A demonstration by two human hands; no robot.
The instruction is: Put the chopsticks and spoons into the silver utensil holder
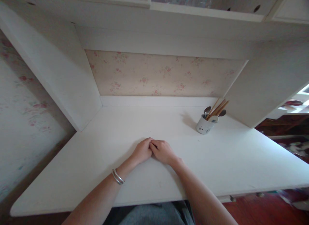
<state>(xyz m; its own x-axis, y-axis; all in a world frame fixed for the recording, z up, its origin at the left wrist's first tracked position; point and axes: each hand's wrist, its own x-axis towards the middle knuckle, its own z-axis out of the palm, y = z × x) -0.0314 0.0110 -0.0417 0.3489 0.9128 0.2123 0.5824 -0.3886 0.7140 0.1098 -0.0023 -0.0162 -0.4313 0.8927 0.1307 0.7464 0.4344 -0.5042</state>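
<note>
My left hand point(142, 151) and my right hand point(163, 151) rest side by side on the white desk top point(96, 154), near its middle. Their fingertips touch each other. The fingers of both hands are curled under, and nothing shows in them. Two thin silver bangles point(118, 177) circle my left wrist. The closest object is a white perforated cup point(204, 125) holding wooden chopsticks and metal spoons, further back and to the right of my right hand.
The desk sits in a white alcove with side panels point(60, 76) left and right and floral wallpaper point(159, 75) behind. A shelf runs overhead. Red-brown floor point(263, 210) shows beyond the desk's right front edge.
</note>
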